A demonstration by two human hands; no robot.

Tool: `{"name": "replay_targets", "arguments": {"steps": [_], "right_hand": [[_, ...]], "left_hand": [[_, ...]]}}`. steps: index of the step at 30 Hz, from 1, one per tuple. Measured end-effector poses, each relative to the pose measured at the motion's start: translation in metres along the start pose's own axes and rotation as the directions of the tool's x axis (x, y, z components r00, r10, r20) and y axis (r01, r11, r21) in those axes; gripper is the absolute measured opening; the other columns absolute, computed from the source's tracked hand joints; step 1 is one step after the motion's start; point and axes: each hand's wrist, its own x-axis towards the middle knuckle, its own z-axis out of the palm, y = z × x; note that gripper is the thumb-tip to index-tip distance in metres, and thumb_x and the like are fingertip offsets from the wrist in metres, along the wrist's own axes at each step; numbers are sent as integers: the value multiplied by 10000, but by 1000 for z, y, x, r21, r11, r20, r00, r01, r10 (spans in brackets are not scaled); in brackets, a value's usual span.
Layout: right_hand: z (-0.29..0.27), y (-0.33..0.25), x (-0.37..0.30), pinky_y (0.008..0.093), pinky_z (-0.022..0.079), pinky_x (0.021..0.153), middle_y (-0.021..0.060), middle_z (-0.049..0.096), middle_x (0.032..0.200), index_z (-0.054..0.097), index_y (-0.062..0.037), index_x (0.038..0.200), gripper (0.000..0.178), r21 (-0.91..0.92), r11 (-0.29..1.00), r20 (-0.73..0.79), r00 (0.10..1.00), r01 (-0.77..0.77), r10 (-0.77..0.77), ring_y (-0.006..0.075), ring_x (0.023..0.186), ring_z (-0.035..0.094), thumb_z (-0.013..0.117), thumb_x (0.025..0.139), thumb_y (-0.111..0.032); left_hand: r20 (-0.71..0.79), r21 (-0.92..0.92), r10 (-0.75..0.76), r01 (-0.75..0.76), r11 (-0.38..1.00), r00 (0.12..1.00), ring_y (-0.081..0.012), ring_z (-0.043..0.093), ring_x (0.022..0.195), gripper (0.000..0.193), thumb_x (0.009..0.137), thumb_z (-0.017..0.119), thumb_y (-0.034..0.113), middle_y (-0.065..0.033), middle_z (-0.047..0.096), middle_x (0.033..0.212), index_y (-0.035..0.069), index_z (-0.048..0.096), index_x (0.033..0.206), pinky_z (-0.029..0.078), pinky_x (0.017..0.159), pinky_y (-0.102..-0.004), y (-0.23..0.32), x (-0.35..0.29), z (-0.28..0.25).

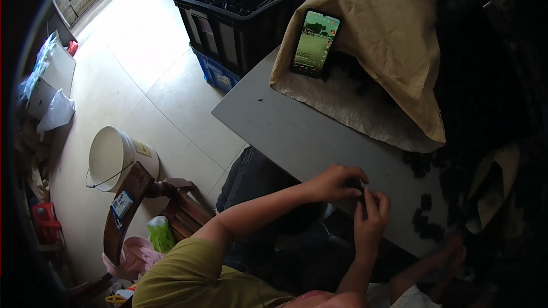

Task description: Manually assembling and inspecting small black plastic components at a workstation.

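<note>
My left hand (334, 182) and my right hand (371, 214) meet just over the near edge of the grey table (251, 105). Their fingertips pinch a small black piece (358, 185) between them; the fingers cover most of it, so its exact kind is unclear. Several similar small black pieces (425, 225) lie on the table to the right of my hands. Beyond them, a large brown paper sack (377, 17) rests with its mouth towards me, dark pieces showing inside. A lit phone (315, 43) leans against the sack.
Another person's hands (451, 251) are at the lower right, in shadow. A black crate (228, 34) full of black parts stands on a blue crate (214, 71) beyond the table. On the left are a white bucket (108, 157) and a wooden chair (134, 194).
</note>
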Motion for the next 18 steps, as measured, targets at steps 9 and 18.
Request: {"name": "replay_targets", "arguments": {"steps": [9,18], "right_hand": [[12,-7,0,381,472,799,156,504,1063,587,11,1148,414,-223,974,16,999,38,-35,315,952,559,630,739,65],[-2,26,-8,268,461,713,73,609,939,603,35,1031,322,469,785,265,912,-406,313,127,828,570,723,760,-91]], "left_hand": [[-4,205,130,-127,971,991,-348,628,896,308,736,659,39,-184,647,938,1,605,1037,495,774,-391,-6,-2,9],[127,-23,93,-91,996,988,-336,638,904,478,758,639,10,-174,653,916,67,458,1197,489,773,-395,4,-5,-1]]}}
